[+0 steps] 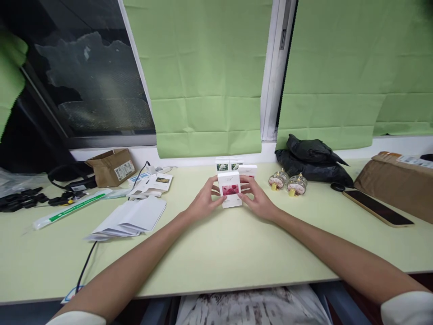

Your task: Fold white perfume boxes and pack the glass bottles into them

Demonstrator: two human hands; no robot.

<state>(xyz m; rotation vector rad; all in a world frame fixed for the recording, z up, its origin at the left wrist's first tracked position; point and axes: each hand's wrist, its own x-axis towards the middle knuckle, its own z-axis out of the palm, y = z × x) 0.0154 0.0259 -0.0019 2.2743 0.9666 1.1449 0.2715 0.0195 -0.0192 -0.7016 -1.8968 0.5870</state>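
Note:
A small white box with a pink flower picture (230,189) stands upright on the pale green table (216,257). My left hand (204,201) grips its left side and my right hand (257,198) grips its right side, fingers curled round the edges. Just behind it stand more small white boxes (233,165), one (248,170) right behind my right fingers.
A stack of flat white sheets (130,219) and printed cards (152,183) lie at left, with a brown carton (113,167) and black cables (23,198). Two small round jars (287,182), a black bag (313,158), a phone (377,207) and a brown parcel (395,183) are at right.

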